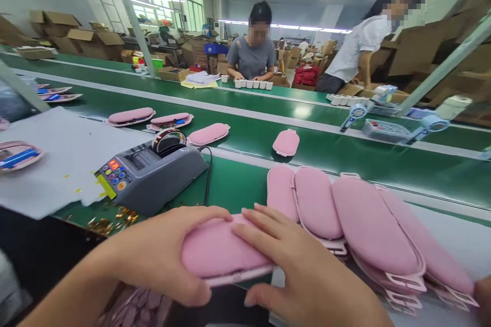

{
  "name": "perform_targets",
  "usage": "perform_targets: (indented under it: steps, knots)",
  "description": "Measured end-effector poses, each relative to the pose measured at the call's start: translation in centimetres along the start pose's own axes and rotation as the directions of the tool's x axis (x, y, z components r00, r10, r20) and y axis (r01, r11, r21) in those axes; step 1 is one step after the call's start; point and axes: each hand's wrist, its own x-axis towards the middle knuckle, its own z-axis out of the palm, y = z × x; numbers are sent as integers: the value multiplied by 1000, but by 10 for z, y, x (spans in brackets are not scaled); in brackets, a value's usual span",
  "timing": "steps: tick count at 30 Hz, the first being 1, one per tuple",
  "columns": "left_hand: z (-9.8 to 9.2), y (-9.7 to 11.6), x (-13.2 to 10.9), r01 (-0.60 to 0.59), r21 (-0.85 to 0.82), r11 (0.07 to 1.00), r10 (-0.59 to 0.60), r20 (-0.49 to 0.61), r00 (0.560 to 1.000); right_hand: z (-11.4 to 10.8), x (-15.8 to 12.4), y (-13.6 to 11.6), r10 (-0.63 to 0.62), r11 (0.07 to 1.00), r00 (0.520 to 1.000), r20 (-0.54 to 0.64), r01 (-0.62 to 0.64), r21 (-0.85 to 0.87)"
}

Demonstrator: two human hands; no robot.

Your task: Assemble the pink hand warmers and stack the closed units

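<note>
A pink oval padded case (222,249) with a pale rim is held between my two hands at the near edge of the bench. My left hand (153,250) wraps round its left end, fingers over the top and thumb at the lower rim. From the right, my right hand (299,258) lays its fingers across the top, with the thumb below the near edge. Right beside it is a pile of similar pink cases (374,219) with strap loops at their ends. A grey tape dispenser (164,176) with a lit red display stands behind my left hand.
A green conveyor (249,130) carries several pink cases; an open one (172,121) shows a blue part. Amber tape scraps (111,222) lie by the dispenser. Light-blue handheld fans (355,113) stand at right. Across the line are two people. Another person's hand (483,294) shows at the right edge.
</note>
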Motion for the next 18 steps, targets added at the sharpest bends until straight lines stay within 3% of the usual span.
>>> perform_targets:
  steps: [2, 4, 6, 8, 10, 13, 16, 18]
  knots:
    - [-17, 4, -3, 3, -54, 999, 5, 164, 986, 2, 3, 0, -17, 984, 997, 82, 2, 177]
    - [-20, 2, 6, 71, -316, 946, 16, 264, 964, 10, 1, 3, 52, 943, 996, 65, -71, 326]
    - [-6, -3, 21, 92, -664, 742, 77, 221, 972, 27, -5, 5, 248, 866, 968, -37, -205, 457]
    - [23, -7, 37, -36, -859, 510, 142, 44, 989, 49, -13, 2, 460, 758, 873, -164, -290, 584]
    - [58, -6, 49, -177, -890, 420, 161, -119, 980, 73, -18, -3, 560, 672, 788, -255, -252, 696]
    - [99, 0, 58, -218, -911, 351, 132, -182, 974, 100, -22, -9, 603, 541, 751, -269, -137, 830]
    - [111, -2, 63, -37, -986, 165, 174, -8, 985, 109, -30, -5, 693, 408, 686, -221, -121, 905]
    - [109, -9, 68, 104, -993, 56, 169, 112, 979, 108, -42, 1, 738, 437, 633, -234, -185, 880]
